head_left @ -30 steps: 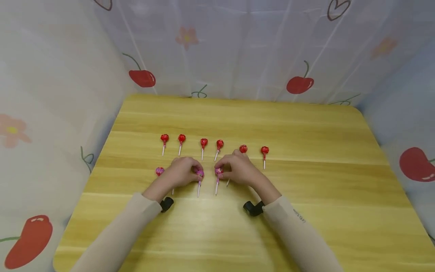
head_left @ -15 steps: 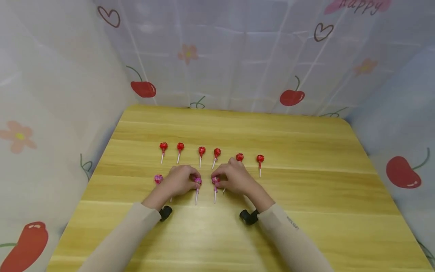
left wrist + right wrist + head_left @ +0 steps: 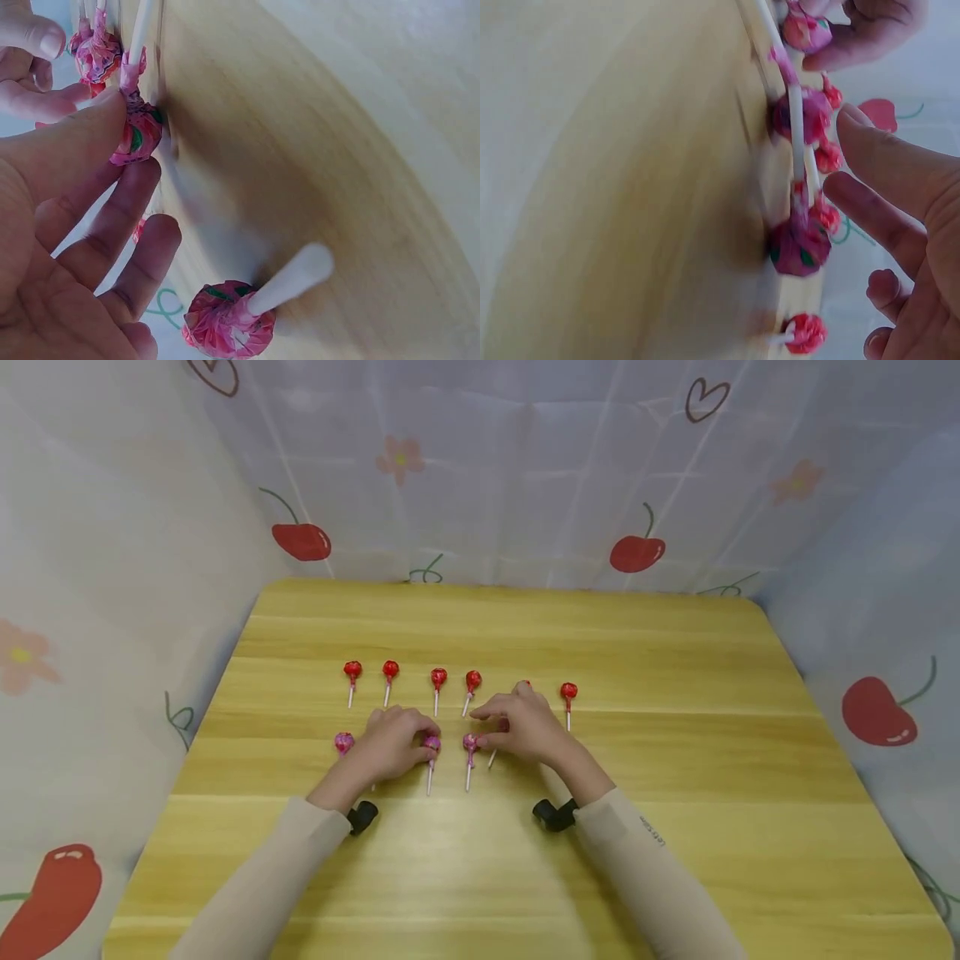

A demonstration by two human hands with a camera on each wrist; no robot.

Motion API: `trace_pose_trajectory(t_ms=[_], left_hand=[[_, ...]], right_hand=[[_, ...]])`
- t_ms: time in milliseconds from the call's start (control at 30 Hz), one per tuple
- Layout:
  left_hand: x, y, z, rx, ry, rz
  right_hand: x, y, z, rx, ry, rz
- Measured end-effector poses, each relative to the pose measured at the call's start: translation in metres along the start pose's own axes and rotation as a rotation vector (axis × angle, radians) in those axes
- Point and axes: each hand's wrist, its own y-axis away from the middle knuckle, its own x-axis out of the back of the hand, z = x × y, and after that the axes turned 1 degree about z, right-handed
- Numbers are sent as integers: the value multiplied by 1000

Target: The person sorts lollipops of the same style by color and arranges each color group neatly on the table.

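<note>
My left hand (image 3: pixel 396 742) pinches the wrapped head of a pink lollipop (image 3: pixel 141 131) between thumb and forefinger; its white stick points toward me. My right hand (image 3: pixel 521 727) is beside another pink lollipop (image 3: pixel 469 743), its thumb and forefinger spread apart. In the right wrist view, this lollipop (image 3: pixel 804 116) lies just past those fingertips. A further pink lollipop (image 3: pixel 801 246) lies beneath the right hand, partly covered in the head view. Left of the left hand lies one more pink lollipop (image 3: pixel 344 742). A white stick (image 3: pixel 373 787) shows under the left wrist.
Behind the hands runs a row of red lollipops, from a leftmost red lollipop (image 3: pixel 352 669) to a rightmost red lollipop (image 3: pixel 569 692); one is mostly hidden by the right hand. All lie on a wooden table (image 3: pixel 480 877), with a patterned curtain (image 3: pixel 510 485) around it.
The right thumb and forefinger have come off the pink lollipop, and that hand has shifted slightly right. The left hand keeps its pinch. The head view has tilted a little.
</note>
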Motion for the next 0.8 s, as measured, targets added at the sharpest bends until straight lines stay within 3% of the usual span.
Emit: trace_pose_trajectory(t_ms=[300,567,800], left_hand=[[1,2,3,-1,28,12],[4,2,4,-2,36,31],[1,1,1,-6,35,33]], right_hand=[[14,8,16,-62,47,92],[7,6,17,-64,193,71],[3,4,18,-103,173,42]])
